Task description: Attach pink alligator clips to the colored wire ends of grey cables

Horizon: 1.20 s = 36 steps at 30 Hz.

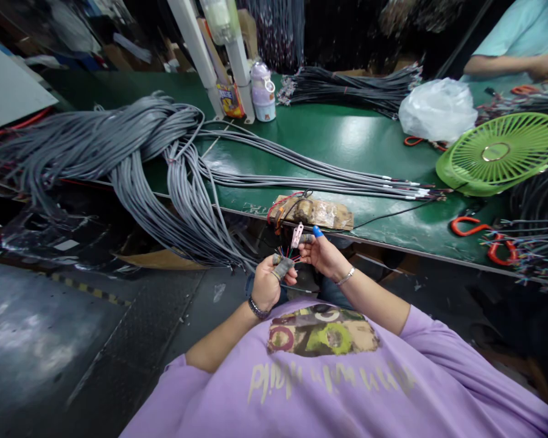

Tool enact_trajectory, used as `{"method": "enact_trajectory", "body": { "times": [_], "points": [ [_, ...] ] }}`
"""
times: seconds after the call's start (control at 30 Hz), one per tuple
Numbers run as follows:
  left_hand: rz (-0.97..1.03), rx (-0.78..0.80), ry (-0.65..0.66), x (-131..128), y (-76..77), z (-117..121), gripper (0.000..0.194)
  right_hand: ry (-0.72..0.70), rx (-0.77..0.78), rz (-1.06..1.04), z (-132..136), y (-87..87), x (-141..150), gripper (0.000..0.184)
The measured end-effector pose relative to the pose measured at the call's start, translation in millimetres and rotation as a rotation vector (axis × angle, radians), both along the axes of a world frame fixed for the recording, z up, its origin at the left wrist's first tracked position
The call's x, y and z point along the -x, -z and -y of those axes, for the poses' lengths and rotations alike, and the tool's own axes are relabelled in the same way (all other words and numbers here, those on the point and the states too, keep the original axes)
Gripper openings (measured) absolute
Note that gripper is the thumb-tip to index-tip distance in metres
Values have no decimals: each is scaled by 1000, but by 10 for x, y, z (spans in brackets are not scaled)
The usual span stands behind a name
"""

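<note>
My left hand is closed around the end of a grey cable, with thin coloured wires fanning out above the fingers. My right hand is closed in a pinch, with a small pale pink plastic piece at its fingertips, right by the wires. A blue cover is on the right thumb, and tape is wrapped on fingers of both hands. Just beyond the hands, a wooden block with red and black wires lies at the bench edge.
A thick bundle of grey cables hangs over the green bench edge at left. Stripped cables lie across it. At right are a green fan, a plastic bag and orange hooks. A bottle stands behind; a co-worker's arm shows.
</note>
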State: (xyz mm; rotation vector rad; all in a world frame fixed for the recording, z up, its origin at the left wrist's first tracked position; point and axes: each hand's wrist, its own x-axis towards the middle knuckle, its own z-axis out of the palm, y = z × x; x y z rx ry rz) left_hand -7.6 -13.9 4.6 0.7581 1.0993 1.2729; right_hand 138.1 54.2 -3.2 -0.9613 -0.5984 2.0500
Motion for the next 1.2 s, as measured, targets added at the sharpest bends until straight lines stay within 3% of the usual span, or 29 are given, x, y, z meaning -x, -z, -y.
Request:
{"method": "enact_trajectory", "body": {
  "times": [0.2, 0.47, 0.67, 0.8, 0.93, 1.2],
  "points": [
    [-11, 20, 14, -80, -63, -48, 35, 19, -38, 8, -141, -125, 135, 42],
    [-4, 42, 43, -108, 39, -88, 34, 105, -71, -55, -144, -35, 203, 34],
    [-13, 25, 43, -77, -2, -49, 33, 30, -7, -29, -101, -36, 155, 48],
    [-37, 1, 39, -32, 31, 21, 31, -99, -21, -21, -12, -27, 44, 49],
    [-73, -15, 48, -1, 120, 63, 28, -189, -101, 59, 100, -53, -33, 41],
    [-126, -15, 124, 22, 150, 42, 29, -122, -332, 266, 199, -124, 0, 35]
  ]
}}
